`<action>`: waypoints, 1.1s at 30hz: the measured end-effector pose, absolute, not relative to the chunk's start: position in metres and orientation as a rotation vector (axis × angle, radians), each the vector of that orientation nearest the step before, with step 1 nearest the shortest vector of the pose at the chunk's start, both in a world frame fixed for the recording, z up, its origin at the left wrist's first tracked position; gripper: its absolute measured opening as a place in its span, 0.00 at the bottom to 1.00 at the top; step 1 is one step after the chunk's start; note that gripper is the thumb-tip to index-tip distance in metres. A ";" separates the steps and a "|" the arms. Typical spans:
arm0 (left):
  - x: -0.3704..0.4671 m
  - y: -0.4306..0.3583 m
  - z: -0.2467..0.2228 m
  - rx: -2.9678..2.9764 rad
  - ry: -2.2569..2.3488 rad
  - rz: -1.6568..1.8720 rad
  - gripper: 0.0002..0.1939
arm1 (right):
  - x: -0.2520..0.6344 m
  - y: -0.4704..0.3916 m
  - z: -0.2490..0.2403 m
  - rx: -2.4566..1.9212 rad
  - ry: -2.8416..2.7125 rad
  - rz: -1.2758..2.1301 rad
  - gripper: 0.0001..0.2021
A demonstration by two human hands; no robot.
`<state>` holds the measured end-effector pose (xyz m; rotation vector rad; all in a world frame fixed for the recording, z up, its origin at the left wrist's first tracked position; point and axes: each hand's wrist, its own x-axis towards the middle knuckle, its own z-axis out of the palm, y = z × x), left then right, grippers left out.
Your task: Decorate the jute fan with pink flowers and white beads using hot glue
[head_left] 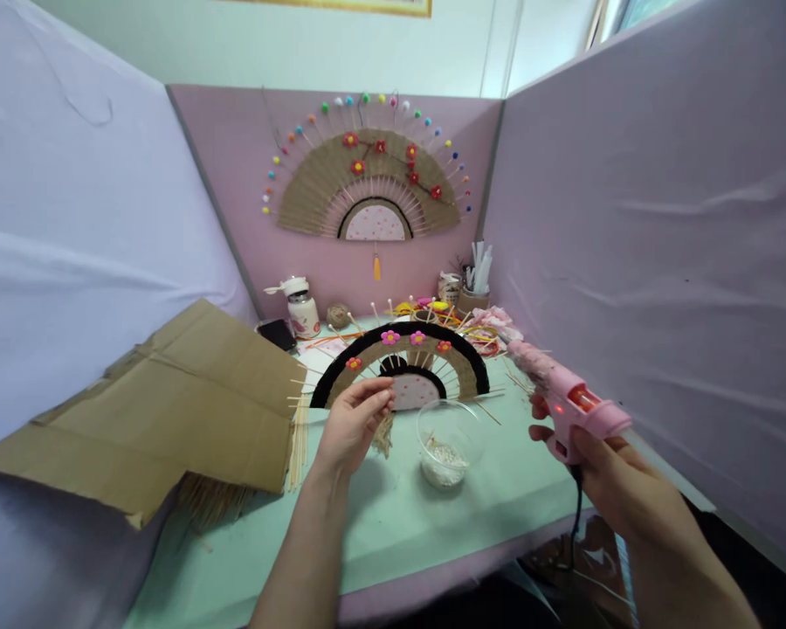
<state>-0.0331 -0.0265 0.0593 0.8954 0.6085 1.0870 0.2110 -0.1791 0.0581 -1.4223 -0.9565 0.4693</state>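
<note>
Seemingly held wide to spare the other fingers, a pink glue gun (567, 391) fills the grip of the right hand (599, 467) at centre right.
At centre, the left hand's (359, 412) grip is pressed together, whether on anything cannot be told. Bare bench (388, 515) opens at lower centre, toward its edge; the bowl (459, 425) of white beads (444, 465) stands beyond, likely for easy reach. Behind rises the flowered fan (404, 351), cardboard (193, 406) crowding its left; a larger fan (324, 179) hangs above.

Partitions (655, 210), a glue gun (571, 395) and handmade fan (404, 347) suggest a craft workshop.
</note>
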 end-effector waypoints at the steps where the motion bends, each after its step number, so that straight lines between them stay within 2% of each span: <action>1: -0.035 -0.026 0.057 0.859 0.595 1.096 0.14 | 0.208 -0.179 0.059 -1.405 -0.939 0.512 0.25; 11: -0.048 -0.022 0.040 0.627 0.404 1.149 0.16 | 0.155 -0.182 0.054 -1.237 -1.065 0.870 0.34; 20: -0.050 -0.019 0.035 0.552 0.343 1.187 0.17 | 0.121 -0.174 0.042 -1.058 -1.128 1.088 0.31; 27: -0.048 -0.017 0.034 0.486 0.326 1.184 0.15 | 0.122 -0.173 0.022 -1.059 -1.108 1.081 0.23; 33: -0.048 -0.020 0.036 0.500 0.270 1.154 0.16 | 0.120 -0.174 0.023 -1.181 -1.188 1.074 0.24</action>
